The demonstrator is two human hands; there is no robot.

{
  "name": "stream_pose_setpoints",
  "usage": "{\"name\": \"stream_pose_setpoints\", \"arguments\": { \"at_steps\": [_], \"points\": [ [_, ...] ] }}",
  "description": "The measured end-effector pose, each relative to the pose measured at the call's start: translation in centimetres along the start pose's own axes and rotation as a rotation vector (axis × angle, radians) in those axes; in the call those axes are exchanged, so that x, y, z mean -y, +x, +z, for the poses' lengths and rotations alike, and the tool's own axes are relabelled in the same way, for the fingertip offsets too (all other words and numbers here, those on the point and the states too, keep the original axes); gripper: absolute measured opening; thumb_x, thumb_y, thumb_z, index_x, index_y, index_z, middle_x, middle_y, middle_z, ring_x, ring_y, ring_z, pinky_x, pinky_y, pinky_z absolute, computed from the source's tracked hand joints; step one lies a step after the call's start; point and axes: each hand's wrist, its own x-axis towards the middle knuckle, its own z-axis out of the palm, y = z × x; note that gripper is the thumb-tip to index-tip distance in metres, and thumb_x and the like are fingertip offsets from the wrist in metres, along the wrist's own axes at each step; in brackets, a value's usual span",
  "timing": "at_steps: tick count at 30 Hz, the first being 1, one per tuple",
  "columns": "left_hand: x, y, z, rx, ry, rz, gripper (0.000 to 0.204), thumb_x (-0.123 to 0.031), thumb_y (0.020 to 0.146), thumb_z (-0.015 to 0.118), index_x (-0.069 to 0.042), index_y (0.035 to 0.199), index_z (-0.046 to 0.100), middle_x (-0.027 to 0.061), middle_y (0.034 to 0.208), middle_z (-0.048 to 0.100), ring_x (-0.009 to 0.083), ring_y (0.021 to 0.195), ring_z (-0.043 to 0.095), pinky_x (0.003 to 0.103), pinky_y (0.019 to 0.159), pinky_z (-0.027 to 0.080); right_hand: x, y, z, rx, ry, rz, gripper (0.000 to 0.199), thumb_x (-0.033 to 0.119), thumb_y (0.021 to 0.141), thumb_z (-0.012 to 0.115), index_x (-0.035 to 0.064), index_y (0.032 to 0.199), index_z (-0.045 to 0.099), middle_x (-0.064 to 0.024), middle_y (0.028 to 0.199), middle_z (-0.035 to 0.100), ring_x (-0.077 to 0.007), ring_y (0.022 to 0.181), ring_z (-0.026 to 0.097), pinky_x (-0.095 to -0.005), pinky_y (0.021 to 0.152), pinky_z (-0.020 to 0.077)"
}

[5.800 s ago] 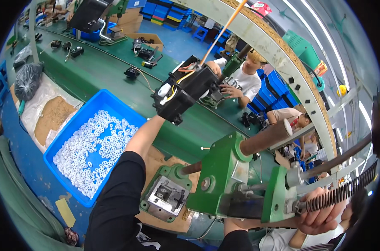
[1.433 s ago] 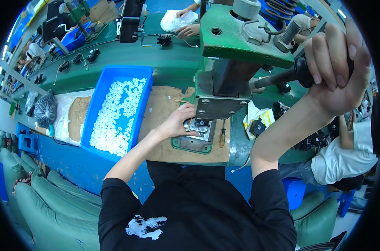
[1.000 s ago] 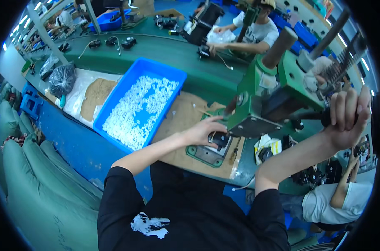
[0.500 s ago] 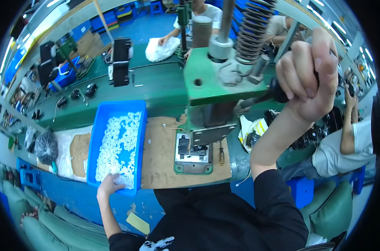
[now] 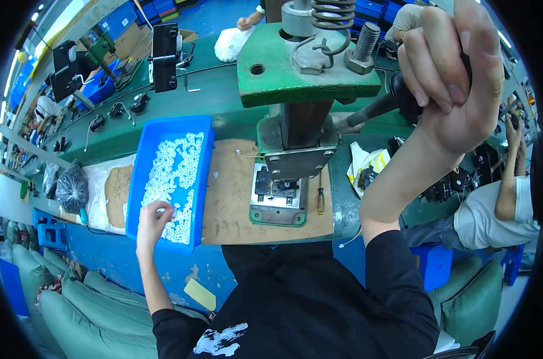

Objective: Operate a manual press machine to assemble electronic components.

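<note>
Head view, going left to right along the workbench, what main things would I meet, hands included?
Dark plastic bag, blue tray of small white pieces with the left hand over it, green base plate, screwdriver, yellow-and-white bag, right hand around the black lever knob.

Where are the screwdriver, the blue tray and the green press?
Screwdriver (image 5: 320, 202): head view, on its handle.
Blue tray (image 5: 204, 164): head view, on its right wall.
Green press (image 5: 307, 82): head view, upper green plate.
</note>
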Motion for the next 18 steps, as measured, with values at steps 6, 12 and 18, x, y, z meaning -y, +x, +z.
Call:
{"name": "stream_pose_setpoints", "arguments": {
  "at_steps": [6, 12, 18],
  "points": [
    [-1.1, 1.0, 0.8, -0.065, 0.105, 0.049, 0.007, -0.001, 0.088, 0.068, 0.005, 0.093, 0.068, 0.0138, 0.090, 0.069, 0.0220, 0.077, 0.073, 0.030, 0.063, 0.058, 2.0, 1.1, 3.2, -0.171, -0.920, 0.639, 0.028, 0.035, 0.107, 0.043, 0.0098, 0.096, 0.047, 0.0079, 0.055, 0.037, -0.0010, 0.040, 0.030, -0.0171, 0.037, 0.0286],
    [4.1, 3.4, 1.3, -0.222, 0.121, 0.194, 0.008, 0.003, 0.091, 0.065, 0.006, 0.098, 0.067, 0.0103, 0.102, 0.065, 0.0186, 0.088, 0.072, 0.029, 0.076, 0.060, 2.0, -0.1, 4.4, -0.250, -1.111, 0.500, 0.029, 0.024, 0.104, 0.046, -0.0032, 0.106, 0.055, 0.0083, 0.058, 0.039, 0.0000, 0.044, 0.031, -0.0158, 0.046, 0.0282],
    [-0.4, 2.7, 2.9, -0.223, -0.117, 0.031, 0.018, -0.005, 0.087, 0.071, 0.003, 0.103, 0.071, 0.0115, 0.094, 0.072, 0.0193, 0.088, 0.073, 0.030, 0.077, 0.058, 2.6, 0.0, 4.1, -0.263, -1.104, 0.542, 0.030, 0.024, 0.104, 0.047, -0.0041, 0.111, 0.056, 0.0082, 0.059, 0.039, 0.0005, 0.045, 0.030, -0.0147, 0.045, 0.0264]
  ]
}}
